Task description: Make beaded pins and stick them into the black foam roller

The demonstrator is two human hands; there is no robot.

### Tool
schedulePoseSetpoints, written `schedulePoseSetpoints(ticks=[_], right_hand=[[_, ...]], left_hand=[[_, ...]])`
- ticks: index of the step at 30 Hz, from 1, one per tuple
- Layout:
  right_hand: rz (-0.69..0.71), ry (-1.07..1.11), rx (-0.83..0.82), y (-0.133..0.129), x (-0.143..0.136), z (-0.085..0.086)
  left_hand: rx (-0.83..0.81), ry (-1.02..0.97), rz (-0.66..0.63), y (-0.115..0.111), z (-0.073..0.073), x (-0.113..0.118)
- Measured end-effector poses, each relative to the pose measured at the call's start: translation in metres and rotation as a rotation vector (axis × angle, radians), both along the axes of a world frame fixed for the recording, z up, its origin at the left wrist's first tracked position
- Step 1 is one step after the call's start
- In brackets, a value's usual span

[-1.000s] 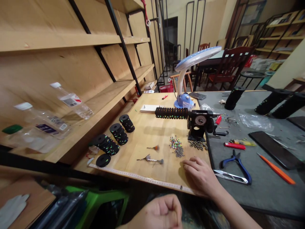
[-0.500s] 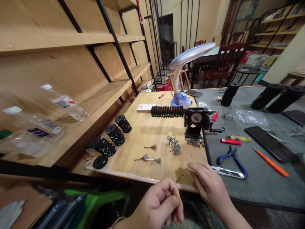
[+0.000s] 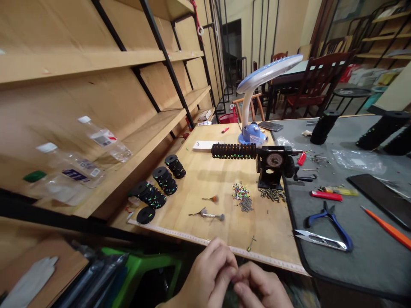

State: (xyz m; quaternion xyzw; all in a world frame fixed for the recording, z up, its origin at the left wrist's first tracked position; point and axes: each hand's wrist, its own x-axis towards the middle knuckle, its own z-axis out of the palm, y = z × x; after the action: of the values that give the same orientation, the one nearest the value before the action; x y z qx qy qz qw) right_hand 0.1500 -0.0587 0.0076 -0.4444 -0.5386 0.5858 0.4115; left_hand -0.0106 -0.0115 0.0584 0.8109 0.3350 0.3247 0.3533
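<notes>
My left hand (image 3: 210, 271) and my right hand (image 3: 261, 286) meet at the near edge of the table, fingertips pinched together. Whatever they hold between them is hidden or too small to make out. Just beyond them, a small piece with a thin wire (image 3: 249, 244) lies by the table edge. Farther in are a pile of coloured beads (image 3: 240, 191), a heap of small grey metal bits (image 3: 246, 204) and small brass-coloured pieces (image 3: 272, 195). Two feathery items, one orange-tipped (image 3: 213, 198) and one whitish (image 3: 212, 216), rest to the left.
A black hand-cranked winder (image 3: 271, 167) carries a ribbed black foam roll (image 3: 233, 151). Black foam spools (image 3: 165, 180) line the left side. Thread snips (image 3: 323, 240), blue-handled pliers (image 3: 337, 229) and a red lighter (image 3: 326, 196) lie on the grey mat (image 3: 359, 267). A lamp (image 3: 248, 107) stands behind.
My right hand has come from over the table down and left to meet my left hand, its fingers now closed. The view has turned slightly left.
</notes>
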Motion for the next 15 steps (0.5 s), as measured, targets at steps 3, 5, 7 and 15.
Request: schedulePoseSetpoints(ticks=[3,5,7,15], right_hand=[[-0.086,-0.162,0.104,0.003,0.001,-0.007],[-0.145,-0.113,0.058,0.003,0.003,-0.011],[-0.209,0.011,-0.053,0.001,0.003,-0.017],[-0.443,0.262,-0.294,-0.002,0.004,-0.034]], left_hand=[[-0.067,0.076,0.002,0.008,-0.002,0.000],[-0.030,0.194,0.062,0.020,-0.005,0.000],[0.093,0.369,0.148,0.037,-0.010,0.000],[0.307,0.900,0.241,0.086,-0.032,0.009]])
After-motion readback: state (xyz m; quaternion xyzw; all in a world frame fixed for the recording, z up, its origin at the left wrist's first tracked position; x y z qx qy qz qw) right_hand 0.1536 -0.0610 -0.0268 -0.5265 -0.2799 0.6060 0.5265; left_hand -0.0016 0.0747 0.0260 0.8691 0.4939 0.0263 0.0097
